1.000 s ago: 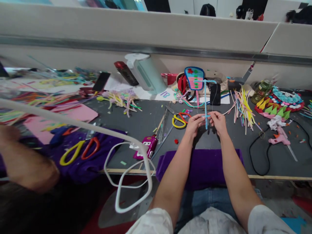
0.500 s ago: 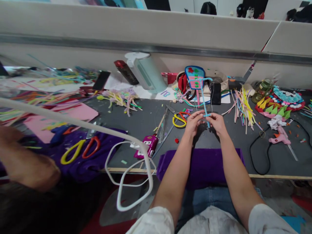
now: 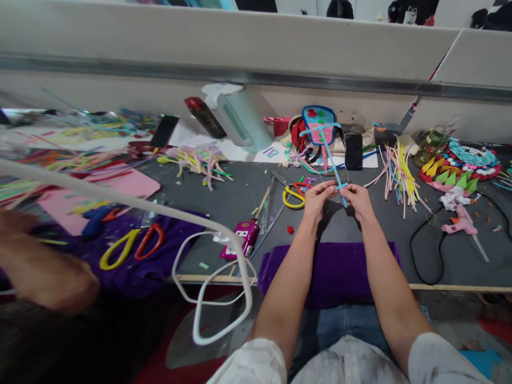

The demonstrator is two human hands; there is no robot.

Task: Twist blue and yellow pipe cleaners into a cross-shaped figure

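Note:
A light-blue pipe-cleaner shape [image 3: 329, 156], a long stem with a bar across its far end and a short crosspiece near its lower end, is held up over the table. My left hand [image 3: 317, 200] pinches the left side of the short crosspiece. On the other side, my right hand [image 3: 357, 199] is closed on the crosspiece's right end, thumb and fingertips together. Scissors with yellow and orange handles [image 3: 295, 196] lie just left of my left hand. Behind the shape are a blue and pink decorated piece [image 3: 319, 124] and a black phone [image 3: 353, 152].
A pink glue gun [image 3: 460, 224] with its black cord lies at right, near a bundle of pipe cleaners [image 3: 404, 178]. A white cable [image 3: 224, 232] loops over the table edge at left. A co-worker's arm [image 3: 52, 266] is at far left. A pale kettle [image 3: 240, 117] stands at the back.
The pipe-cleaner shape has tilted, its far end swinging left while its lower end shifts slightly right. Both hands keep their hold in nearly the same place.

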